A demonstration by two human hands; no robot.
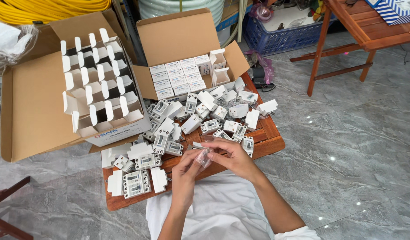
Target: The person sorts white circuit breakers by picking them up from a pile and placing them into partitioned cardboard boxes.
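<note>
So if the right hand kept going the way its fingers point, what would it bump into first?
The right hand points left toward the left hand, so it would probably meet the small clear plastic bag they share, then the left hand's fingers.

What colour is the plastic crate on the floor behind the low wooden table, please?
Blue, with a latticed wall; the blue plastic crate shows best in the head view, at the top of the picture.

My low wooden table (pixel 271 141) (slatted) carries loose white breakers (pixel 204 116), small white boxes (pixel 114 183) and two open cartons (pixel 187 49).
</note>
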